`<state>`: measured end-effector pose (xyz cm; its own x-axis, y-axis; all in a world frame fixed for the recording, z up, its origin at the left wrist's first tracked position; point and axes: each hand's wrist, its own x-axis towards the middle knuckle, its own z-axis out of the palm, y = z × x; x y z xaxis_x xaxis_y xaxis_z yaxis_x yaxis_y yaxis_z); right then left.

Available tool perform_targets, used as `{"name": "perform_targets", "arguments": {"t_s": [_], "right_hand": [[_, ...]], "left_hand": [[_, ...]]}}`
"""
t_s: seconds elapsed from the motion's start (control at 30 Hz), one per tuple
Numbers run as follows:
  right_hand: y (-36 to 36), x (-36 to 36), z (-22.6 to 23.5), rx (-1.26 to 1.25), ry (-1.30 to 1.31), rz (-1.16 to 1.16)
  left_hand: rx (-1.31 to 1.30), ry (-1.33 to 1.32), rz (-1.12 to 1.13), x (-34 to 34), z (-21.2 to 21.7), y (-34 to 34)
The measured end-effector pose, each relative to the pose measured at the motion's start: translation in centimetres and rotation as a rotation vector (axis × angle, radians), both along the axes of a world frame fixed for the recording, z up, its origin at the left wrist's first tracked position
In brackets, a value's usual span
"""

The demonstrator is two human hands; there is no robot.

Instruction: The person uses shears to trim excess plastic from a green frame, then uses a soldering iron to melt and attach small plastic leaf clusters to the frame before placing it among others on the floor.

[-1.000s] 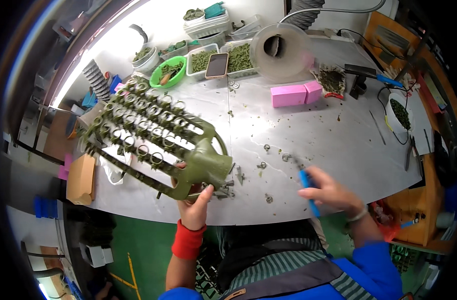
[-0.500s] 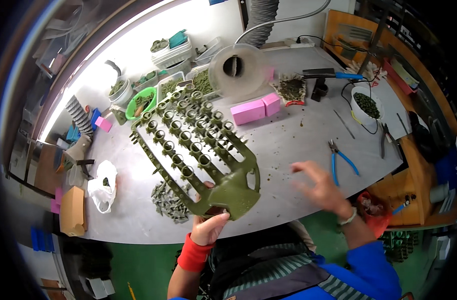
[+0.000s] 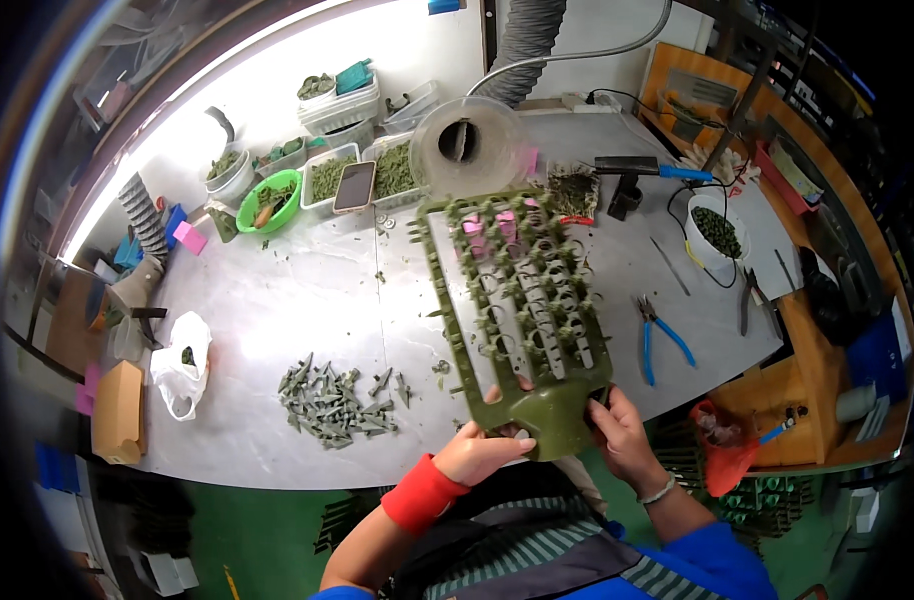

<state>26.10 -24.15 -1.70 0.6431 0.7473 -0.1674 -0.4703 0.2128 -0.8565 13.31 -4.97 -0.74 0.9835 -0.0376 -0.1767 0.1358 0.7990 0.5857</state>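
Both hands hold a green rack-like frame (image 3: 552, 420), raised above the table's front edge. Rows of small rings and stubs run along its parallel bars, which point away from me. My left hand (image 3: 477, 455), with a red wristband, grips the lower left corner of its solid end, thumb on the face. At the right edge of that end, my right hand (image 3: 625, 440) has its fingers closed round the rim; part of them is hidden behind it. Left of the frame lies a heap of small grey-green pointed pieces (image 3: 332, 405).
Blue-handled pliers (image 3: 662, 335) and a thin metal tool (image 3: 670, 266) lie to the right. A white tub of green bits (image 3: 717, 228) stands beyond them. At the back are a green bowl (image 3: 269, 205), a phone (image 3: 355, 187) and a clear hood (image 3: 465, 145). A white plastic bag (image 3: 182, 365) sits left.
The frame has swung to the right and turned more upright, uncovering the heap and the phone. My right hand, free and spread before, has come in and taken hold of its right edge.
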Motion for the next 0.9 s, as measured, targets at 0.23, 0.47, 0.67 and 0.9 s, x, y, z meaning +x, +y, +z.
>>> {"name": "perform_targets", "arguments": {"t_s": [0.23, 0.47, 0.67, 0.9], "right_hand": [[-1.4, 2.1, -0.5, -0.089, -0.112, -0.058], [-1.8, 4.0, -2.2, -0.152, -0.159, -0.047], [-3.6, 7.0, -2.4, -0.441, -0.305, 0.066], [-1.9, 23.2, 2.4, -0.184, -0.289, -0.337]], "left_hand": [[-0.079, 0.078, -0.046, 2.8, -1.1, -0.9], [-0.141, 0.105, -0.009, 4.5, -2.7, -1.4], [0.002, 0.264, -0.079, 4.8, -3.6, -1.3], [0.232, 0.321, -0.089, 0.4, 0.6, 1.9]]}}
